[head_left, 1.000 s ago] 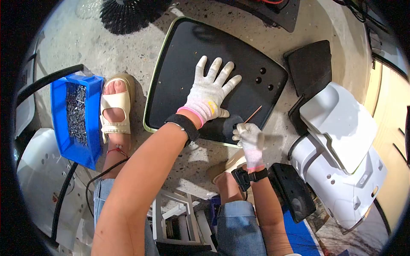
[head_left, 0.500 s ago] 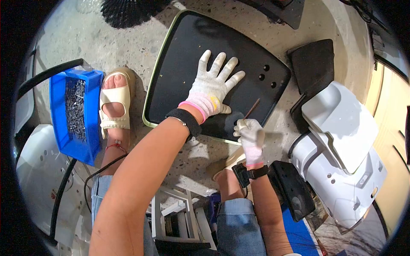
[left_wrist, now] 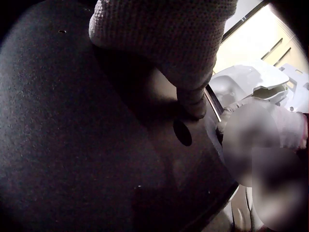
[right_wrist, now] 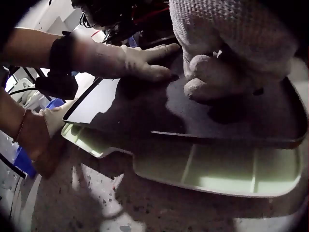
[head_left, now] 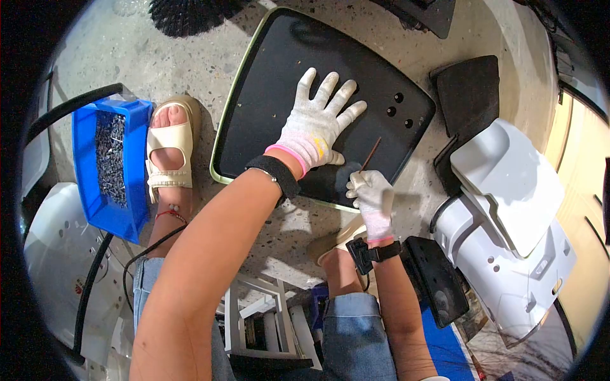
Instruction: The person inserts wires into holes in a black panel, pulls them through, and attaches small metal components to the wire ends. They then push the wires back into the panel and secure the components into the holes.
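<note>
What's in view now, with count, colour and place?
Black panel: 1, black with pale green edge, centre
Thin rod: 1, brown, held over black panel
Brush: 1, black, top left
Bin: 1, blue, left
Small parts: many, mostly dark, in bin
Flat piece: 1 or more, black, upper right
Moulded covers: at least 2, white, right
Box-like piece: 1, black, lower right
Frame: 1, white, bottom centre
Perforated panel: 1, whitish, lower left
Sandals: 2, cream, left and lower centre
Floor: 1, speckled grey, underneath
Left hand: 1, white glove, spread on black panel
Right hand: 1, white glove, pinching rod
</note>
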The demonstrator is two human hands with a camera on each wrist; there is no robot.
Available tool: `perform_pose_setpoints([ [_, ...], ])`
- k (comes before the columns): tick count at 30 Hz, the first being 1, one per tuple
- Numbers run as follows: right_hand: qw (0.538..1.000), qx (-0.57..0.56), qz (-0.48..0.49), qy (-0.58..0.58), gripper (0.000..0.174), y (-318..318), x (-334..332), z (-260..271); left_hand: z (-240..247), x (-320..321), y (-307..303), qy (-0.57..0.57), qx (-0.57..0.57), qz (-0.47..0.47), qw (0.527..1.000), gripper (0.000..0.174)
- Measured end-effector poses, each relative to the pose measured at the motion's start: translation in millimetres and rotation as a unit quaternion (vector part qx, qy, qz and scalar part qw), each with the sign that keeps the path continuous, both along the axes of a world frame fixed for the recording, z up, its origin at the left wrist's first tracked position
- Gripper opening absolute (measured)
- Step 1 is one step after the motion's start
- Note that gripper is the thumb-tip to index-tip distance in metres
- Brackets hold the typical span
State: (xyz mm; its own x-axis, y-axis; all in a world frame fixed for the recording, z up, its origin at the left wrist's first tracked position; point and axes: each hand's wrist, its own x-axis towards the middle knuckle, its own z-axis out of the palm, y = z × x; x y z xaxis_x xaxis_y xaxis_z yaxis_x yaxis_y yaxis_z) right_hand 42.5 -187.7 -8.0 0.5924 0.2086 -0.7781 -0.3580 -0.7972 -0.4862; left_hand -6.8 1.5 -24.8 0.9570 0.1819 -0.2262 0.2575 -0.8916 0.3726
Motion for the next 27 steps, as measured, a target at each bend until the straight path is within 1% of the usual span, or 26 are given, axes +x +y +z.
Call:
perform_pose_setpoints([
  [1,0.998,-0.012,0.044,-0.04,0.018,0,0,0,1,0,0,0.003,0.0,-0.001,1.0,0.094],
  [2,0.998,-0.012,0.044,-0.04,0.018,-6,1,-5,1,0,0,0.006,-0.001,-0.002,1.0,0.094],
  [3,0.987,-0.003,0.12,-0.106,0.019,-10,2,-10,1,0,0,0.006,-0.001,-0.002,1.0,0.094],
  [4,0.966,0.007,0.194,-0.172,0.02,-12,3,-14,1,-1,0,0.002,-0.005,-0.001,1.0,0.094],
  [5,0.966,0.008,0.193,-0.174,0.02,-16,3,-14,1,0,1,-0.002,-0.008,0.001,1.0,0.093],
  [7,0.953,-0.035,0.212,-0.216,0.023,3,2,7,3,0,6,-0.01,-0.02,-0.001,1.0,0.092],
  [8,0.96,-0.023,0.189,-0.205,0.027,1,3,6,4,-1,8,-0.014,-0.038,-0.005,0.999,0.092],
  [9,0.96,-0.022,0.187,-0.206,0.027,0,4,4,7,-2,15,-0.042,-0.045,0.017,0.998,0.091],
  [11,0.942,-0.039,0.204,-0.264,0.031,0,9,-2,8,-3,26,-0.054,0.005,0.046,0.997,0.091],
  [12,0.929,-0.02,0.227,-0.291,0.031,7,12,4,6,-4,31,-0.048,0.011,0.043,0.998,0.092],
  [13,0.93,-0.02,0.224,-0.291,0.031,11,15,3,1,-8,33,-0.035,0.008,0.035,0.999,0.093],
  [16,0.907,0.006,0.257,-0.333,0.021,21,20,2,-3,-12,35,-0.026,0.022,0.004,0.999,0.094],
  [17,0.908,0.005,0.257,-0.33,0.021,23,19,5,-4,-12,34,-0.023,0.024,0.009,0.999,0.095],
  [19,0.882,-0.007,0.311,-0.354,0.017,26,19,10,-4,-12,34,-0.02,0.027,0.014,0.999,0.096],
  [20,0.882,-0.007,0.31,-0.354,0.017,25,21,7,-4,-11,34,-0.014,0.029,0.014,0.999,0.096],
  [22,0.83,0.009,0.407,-0.381,0.017,28,24,3,-3,-11,33,-0.007,0.031,0.013,0.999,0.096],
  [23,0.836,0.044,0.404,-0.369,0.016,31,12,0,-3,-11,33,-0.005,0.032,0.014,0.999,0.096],
  [24,0.811,-0.09,0.514,-0.264,0.015,46,-5,2,-3,-11,33,-0.003,0.033,0.015,0.999,0.096],
  [25,0.778,-0.055,0.561,-0.279,0.01,56,-24,6,-2,-11,32,-0.003,0.034,0.013,0.999,0.096],
  [26,0.765,-0.052,0.577,-0.28,0.01,65,-38,13,-2,-10,33,0.006,0.032,0.012,0.999,0.095],
  [27,0.81,-0.076,0.519,-0.263,0.01,72,-47,25,-2,-9,35,0.016,0.029,0.011,0.999,0.095],
])
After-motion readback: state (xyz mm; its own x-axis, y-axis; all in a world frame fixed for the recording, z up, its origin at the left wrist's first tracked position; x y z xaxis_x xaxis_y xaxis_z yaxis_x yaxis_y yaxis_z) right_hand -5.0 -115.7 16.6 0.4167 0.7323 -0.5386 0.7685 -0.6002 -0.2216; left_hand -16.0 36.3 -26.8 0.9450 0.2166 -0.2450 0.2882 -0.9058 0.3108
